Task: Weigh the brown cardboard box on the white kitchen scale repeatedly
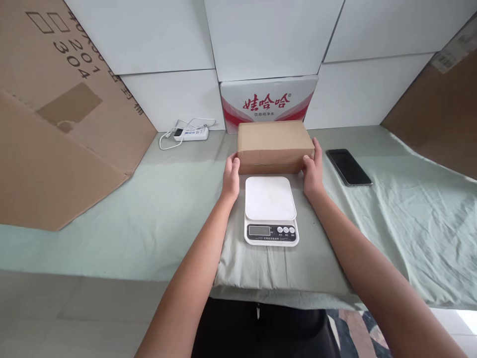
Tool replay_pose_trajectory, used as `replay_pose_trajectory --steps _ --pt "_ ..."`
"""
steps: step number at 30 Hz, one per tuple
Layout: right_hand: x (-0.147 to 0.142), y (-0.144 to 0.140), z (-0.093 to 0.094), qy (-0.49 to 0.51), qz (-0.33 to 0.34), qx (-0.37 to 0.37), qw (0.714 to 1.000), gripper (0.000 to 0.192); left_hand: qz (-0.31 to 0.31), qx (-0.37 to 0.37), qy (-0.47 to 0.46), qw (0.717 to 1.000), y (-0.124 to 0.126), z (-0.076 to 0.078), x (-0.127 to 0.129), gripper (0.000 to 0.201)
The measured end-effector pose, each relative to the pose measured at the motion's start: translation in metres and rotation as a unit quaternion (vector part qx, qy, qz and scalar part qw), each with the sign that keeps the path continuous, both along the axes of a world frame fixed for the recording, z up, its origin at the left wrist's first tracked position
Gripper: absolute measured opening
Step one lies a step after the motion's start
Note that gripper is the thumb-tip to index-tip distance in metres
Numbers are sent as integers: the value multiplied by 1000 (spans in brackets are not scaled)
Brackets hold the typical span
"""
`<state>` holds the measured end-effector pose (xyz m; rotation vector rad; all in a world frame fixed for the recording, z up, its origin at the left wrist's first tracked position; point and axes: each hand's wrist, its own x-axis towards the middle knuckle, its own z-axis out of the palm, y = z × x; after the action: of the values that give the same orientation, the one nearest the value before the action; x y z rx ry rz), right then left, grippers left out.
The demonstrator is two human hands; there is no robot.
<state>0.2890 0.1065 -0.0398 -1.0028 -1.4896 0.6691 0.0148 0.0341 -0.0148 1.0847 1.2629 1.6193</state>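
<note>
Between my two hands is a closed brown cardboard box, gripped at its left and right ends. My left hand presses on the left end, thumb toward the front corner. On the opposite end, my right hand has its fingers along the side and its thumb at the front corner. Just in front of the box lies a white digital kitchen scale with nothing on its platform. Its display looks blank. Whether the box rests on the cloth or is slightly raised, I cannot tell.
A black smartphone lies right of my right hand. Behind the box stands a white and red printed carton. A white device with a cable lies back left. Large cardboard panels flank the left and right. Green cloth covers the table.
</note>
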Motion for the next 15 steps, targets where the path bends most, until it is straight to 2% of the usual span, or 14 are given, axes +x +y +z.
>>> replay_pose_trajectory --steps 4,15 --pt "-2 -1 6 44 3 -47 998 90 -3 -1 3 1000 1 -1 0 64" --pt "-4 -9 13 24 13 -37 999 91 -2 2 7 1000 -2 0 -1 67"
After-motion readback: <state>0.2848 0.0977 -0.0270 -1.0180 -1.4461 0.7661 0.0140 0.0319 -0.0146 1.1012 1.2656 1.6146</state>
